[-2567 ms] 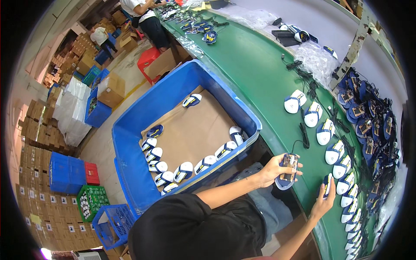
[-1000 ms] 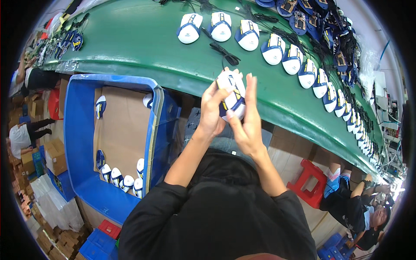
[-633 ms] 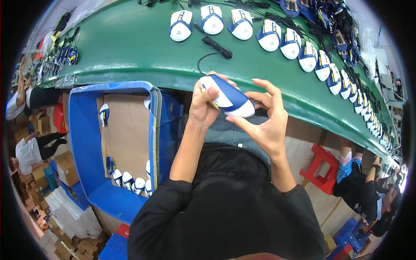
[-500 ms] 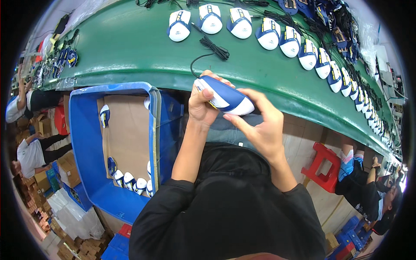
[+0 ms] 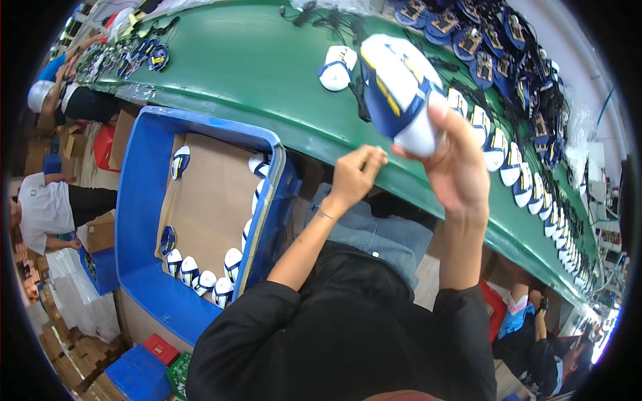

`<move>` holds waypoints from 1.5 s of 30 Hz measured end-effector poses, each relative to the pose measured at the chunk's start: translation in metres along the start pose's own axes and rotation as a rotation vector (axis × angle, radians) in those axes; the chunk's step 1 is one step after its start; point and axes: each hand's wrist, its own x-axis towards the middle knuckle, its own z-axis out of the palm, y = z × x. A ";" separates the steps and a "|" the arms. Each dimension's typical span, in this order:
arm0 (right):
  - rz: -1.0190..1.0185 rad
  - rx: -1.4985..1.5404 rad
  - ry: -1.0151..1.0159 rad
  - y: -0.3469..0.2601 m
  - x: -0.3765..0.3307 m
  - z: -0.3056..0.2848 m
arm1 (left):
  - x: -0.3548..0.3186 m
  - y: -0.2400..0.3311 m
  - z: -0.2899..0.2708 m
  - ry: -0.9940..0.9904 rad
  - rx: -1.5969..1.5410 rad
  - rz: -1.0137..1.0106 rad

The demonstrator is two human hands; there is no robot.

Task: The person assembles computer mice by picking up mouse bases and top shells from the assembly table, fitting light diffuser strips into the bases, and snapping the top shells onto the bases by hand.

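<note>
Mouse [image 5: 401, 87], one, white and dark blue with yellow marks, raised nearest to view, cover side showing; grasped about its rounded white end by the right hand [image 5: 458, 167]

Left hand [image 5: 358, 177], one, loosely clenched, fingertips drawn together, lower and to the left of the raised mouse, by the near edge of the green counter [image 5: 254, 73]

Sleeves [image 5: 241, 314], black, pair; jeans [image 5: 381, 234], blue, on the person's lap

Crate [image 5: 130, 200], blue, large, at left beside the counter; cardboard [image 5: 210, 200], brown, lining its bottom; several mice [image 5: 223, 291], white and blue, ranged along its left, near and right sides

Row of mice [image 5: 510, 165], white and blue, on the counter, running off to the right; single mouse [image 5: 338, 68], similar, just left of the raised one

Mouse bases [image 5: 468, 43], dark blue, open, heaped beyond the row with black cables [image 5: 334, 17]

Stool [image 5: 493, 311], red, at right, near a co-worker [image 5: 542, 347] in dark clothing

Cartons [image 5: 73, 347], brown, stacked at far left; standing person [image 5: 43, 207], white shirt, farther along that side
</note>
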 end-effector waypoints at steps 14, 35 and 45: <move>-0.085 -0.098 0.062 0.065 0.205 0.076 | -0.007 -0.003 0.008 0.015 0.274 0.234; -0.258 -1.374 0.351 0.171 0.190 0.054 | -0.010 -0.028 0.002 -0.177 0.319 0.125; -0.340 -1.521 0.317 0.185 0.199 0.043 | -0.012 -0.026 0.003 -0.132 0.340 0.137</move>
